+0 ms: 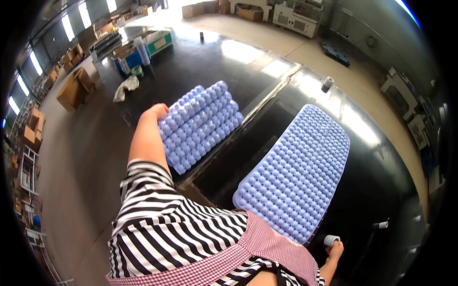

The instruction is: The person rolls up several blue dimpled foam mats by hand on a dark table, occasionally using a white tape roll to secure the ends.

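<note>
Out to the left, my left hand (157,112) grips the far left end of a folded or rolled blue bubble mat (200,126); its fingertips are partly hidden behind the mat. A second blue bubble mat (303,171) lies spread out on the black table (377,190) in front of me, bumps facing up and its near end close to my apron. At the lower right, the fingers of my right hand (335,249) are closed round the edge of a short white-grey hollow cylinder (330,240) at the table's near side.
Similar short cylinders stand near the table edges, one at the far right (327,84). A seam (267,102) crosses the tabletop between the mats. At the far left lie a crumpled pale cloth (126,88), a tape roll (137,71) and a green box (158,43). Machines (296,20) stand beyond.
</note>
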The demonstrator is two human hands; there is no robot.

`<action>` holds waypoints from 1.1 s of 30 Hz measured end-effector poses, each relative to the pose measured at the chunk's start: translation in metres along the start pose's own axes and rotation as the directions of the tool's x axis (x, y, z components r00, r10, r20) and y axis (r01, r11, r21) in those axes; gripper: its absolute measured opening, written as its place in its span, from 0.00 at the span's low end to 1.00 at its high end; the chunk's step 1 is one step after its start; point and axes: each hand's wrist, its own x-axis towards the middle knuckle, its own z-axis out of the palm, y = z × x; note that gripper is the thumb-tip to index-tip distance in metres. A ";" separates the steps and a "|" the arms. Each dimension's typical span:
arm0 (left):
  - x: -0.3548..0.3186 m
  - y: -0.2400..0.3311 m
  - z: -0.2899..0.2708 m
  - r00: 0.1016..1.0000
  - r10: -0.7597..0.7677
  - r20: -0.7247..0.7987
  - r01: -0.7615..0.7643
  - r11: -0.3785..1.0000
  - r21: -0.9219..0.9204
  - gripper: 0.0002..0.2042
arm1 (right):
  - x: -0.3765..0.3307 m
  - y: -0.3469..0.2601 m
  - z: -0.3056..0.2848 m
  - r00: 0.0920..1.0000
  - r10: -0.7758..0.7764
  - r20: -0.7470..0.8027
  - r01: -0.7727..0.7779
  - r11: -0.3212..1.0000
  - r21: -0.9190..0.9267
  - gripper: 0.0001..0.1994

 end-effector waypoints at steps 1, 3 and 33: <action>0.004 -0.009 -0.005 0.998 0.031 -0.063 -0.031 1.000 0.006 0.16 | 0.005 0.000 0.004 0.999 0.047 0.007 -0.047 0.999 -0.014 0.08; -0.001 -0.002 -0.012 0.994 0.023 -0.110 -0.024 1.000 -0.003 0.20 | 0.005 -0.001 0.003 0.990 0.141 0.013 -0.139 0.987 -0.075 0.09; -0.265 0.210 0.253 0.747 0.662 -0.051 -0.590 0.627 -0.509 0.31 | -0.132 -0.060 0.126 0.690 -0.690 0.218 0.684 0.523 -0.509 0.34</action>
